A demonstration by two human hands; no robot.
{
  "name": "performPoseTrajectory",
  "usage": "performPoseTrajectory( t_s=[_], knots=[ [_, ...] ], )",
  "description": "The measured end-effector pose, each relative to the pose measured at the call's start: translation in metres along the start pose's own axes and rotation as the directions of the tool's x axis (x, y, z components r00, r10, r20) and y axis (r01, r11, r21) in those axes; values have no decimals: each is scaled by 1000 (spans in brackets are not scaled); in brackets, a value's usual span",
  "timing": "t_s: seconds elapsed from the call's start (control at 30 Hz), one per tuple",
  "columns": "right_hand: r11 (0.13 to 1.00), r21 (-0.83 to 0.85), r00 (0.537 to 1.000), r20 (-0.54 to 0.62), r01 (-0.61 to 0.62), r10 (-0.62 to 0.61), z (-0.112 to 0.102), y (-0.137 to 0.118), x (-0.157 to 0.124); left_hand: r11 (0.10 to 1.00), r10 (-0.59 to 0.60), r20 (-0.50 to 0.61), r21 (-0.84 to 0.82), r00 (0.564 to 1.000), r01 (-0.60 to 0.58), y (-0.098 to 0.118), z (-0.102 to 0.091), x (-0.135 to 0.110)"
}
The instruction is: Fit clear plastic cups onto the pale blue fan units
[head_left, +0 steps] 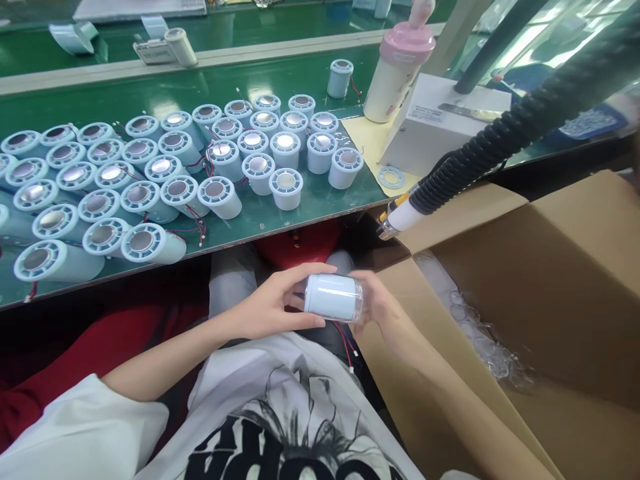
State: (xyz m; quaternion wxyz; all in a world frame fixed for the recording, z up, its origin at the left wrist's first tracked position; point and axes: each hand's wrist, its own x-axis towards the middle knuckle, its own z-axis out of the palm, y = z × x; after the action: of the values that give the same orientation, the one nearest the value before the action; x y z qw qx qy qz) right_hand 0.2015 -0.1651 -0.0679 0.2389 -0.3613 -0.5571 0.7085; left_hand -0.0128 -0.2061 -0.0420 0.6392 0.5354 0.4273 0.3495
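Above my lap, a light blue cylinder (331,297) lies on its side inside a clear plastic sleeve, between both hands. My left hand (280,300) grips its left end, thumb below and fingers over the top. At the opposite end, my right hand (377,303) is closed around the clear rim (359,300); its fingertips are partly hidden. Thin red and dark wires (346,343) with small white plugs hang beneath the cylinder.
Many similar cylinders (257,165) stand on the green bench (240,230). A ribbed black hose (465,160) slants down at right, beside a grey-white box (423,123) and a pink-lidded bottle (393,77). An open carton (545,293) with clear plastic pieces (480,343) is on my right.
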Motion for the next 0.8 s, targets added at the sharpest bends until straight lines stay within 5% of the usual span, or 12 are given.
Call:
performPoseTrajectory(
  t_s=[0.1,0.17,0.3,0.4,0.6,0.7,0.8],
  knots=[
    [832,-355,896,39,427,-443,-5,0,-6,997,-55,12,-56,998,56,3,-1,-1],
    [726,-467,851,132,505,-508,-7,-1,-8,997,-66,27,-43,997,67,4,-3,-1],
    [935,-212,958,32,285,-285,-6,-2,-8,994,71,71,73,995,-76,3,-6,0],
    [992,-11,992,7,126,-126,-5,-5,-7,993,107,97,44,990,-111,3,-8,0],
    [995,-99,999,-5,32,-33,-5,-11,-5,979,-78,149,-177,986,104,-3,-4,1],
    [1000,-15,1000,-11,-20,20,1,-3,-5,949,-163,132,-250,978,192,-12,3,1],
    [994,58,991,106,-92,85,-3,8,-2,916,-318,116,-219,941,336,-17,0,-1]
  ],
)
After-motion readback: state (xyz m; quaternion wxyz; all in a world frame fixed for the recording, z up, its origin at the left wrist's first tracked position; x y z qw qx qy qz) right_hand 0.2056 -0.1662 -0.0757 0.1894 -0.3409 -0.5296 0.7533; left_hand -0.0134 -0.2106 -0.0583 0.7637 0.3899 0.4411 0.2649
